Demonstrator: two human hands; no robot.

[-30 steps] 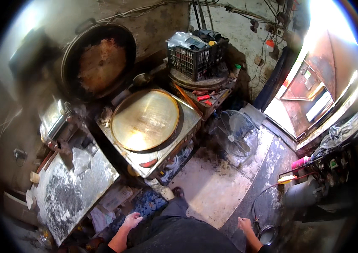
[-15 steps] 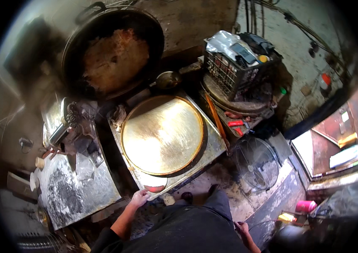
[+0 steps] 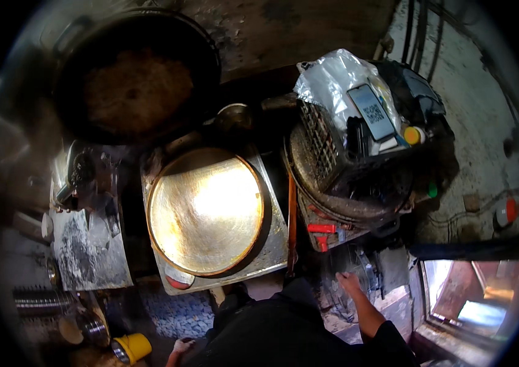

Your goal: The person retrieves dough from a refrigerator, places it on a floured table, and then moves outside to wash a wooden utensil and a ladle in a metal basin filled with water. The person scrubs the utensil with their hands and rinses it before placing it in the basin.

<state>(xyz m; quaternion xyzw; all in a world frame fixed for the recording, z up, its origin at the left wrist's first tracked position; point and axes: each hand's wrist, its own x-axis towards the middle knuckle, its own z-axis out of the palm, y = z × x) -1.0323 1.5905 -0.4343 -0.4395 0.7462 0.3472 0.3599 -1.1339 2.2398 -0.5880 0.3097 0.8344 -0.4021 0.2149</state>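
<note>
My right hand [image 3: 349, 282] is held out over the wire fan guard [image 3: 357, 278], its fingers curled closed. Whatever they may hold is hidden. Low at the bottom edge, my left hand [image 3: 183, 346] hangs beside my dark clothing. It is dim and small, and its fingers cannot be made out. In front of me lies a large round flat metal plate [image 3: 204, 214], like a griddle, with a brown rim and a bright glare. It rests on a square metal worktop [image 3: 275, 235], and neither hand touches it. A small red-and-white round piece [image 3: 179, 280] sits at the worktop's near corner.
A big dark wok [image 3: 201, 46] stands far left. At right, a black crate [image 3: 327, 147] holds a phone [image 3: 371, 112] and plastic bags. Red-handled tools [image 3: 321, 228] lie below it. A floury board [image 3: 91, 263] is at left, a yellow bucket [image 3: 136, 347] on the floor.
My left hand has left the worktop's near corner and dropped to the bottom edge. My right hand has risen forward beside the fan guard. The whole view has turned and shifted right.
</note>
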